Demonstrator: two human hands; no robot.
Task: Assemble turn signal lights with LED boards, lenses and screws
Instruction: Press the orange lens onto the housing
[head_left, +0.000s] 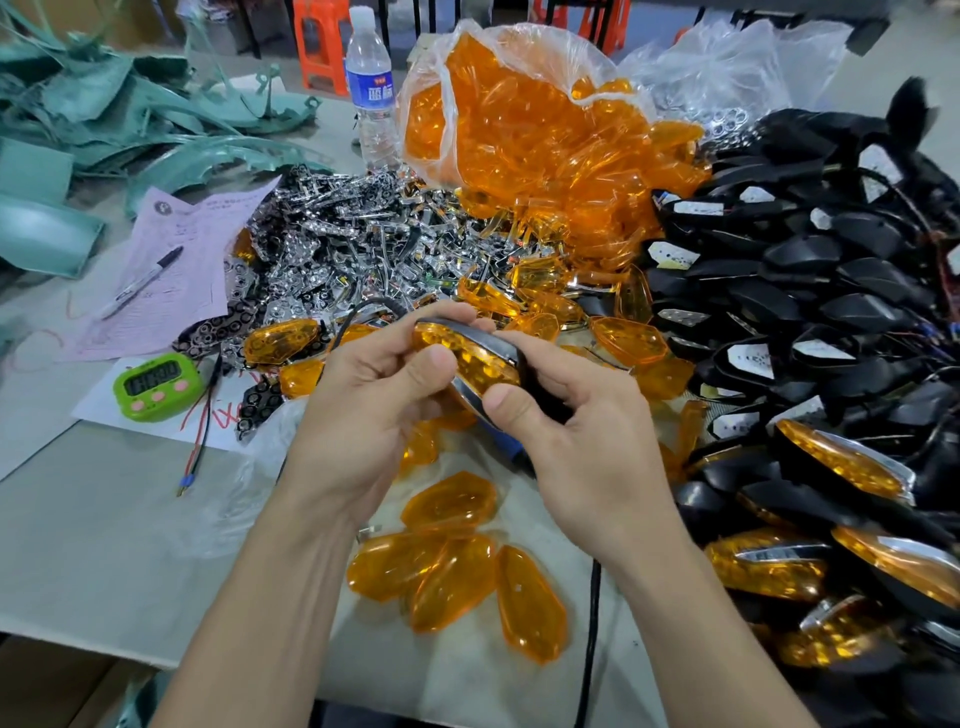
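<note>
Nearest us, by the near edge of the pale grey surface (104, 545), lie several loose amber plastic lenses (457, 577), not yet fitted. Just beyond them, above the middle of the surface, we hold one black-bodied turn signal light (467, 353) with an amber lens seated on it. The left hand (363, 415) curls its fingers (421, 369) round one end, thumb pressing on the lens. The right hand (587, 452) grips the black body at the other end, thumb against the chrome rim. We judge this unit to be at the lens-fitting step; whether its screws are in we cannot tell.

At the near right corner, a cluster of lensed lights (841, 462) suggests several units are assembled. Farther along the right edge, a large heap of black housings (831, 291), some showing white boards, awaits lenses. Toward the far edge, a heap of chrome reflector pieces (353, 249) and a clear bag of amber lenses (519, 114) indicate that most of the batch is left to do.
</note>
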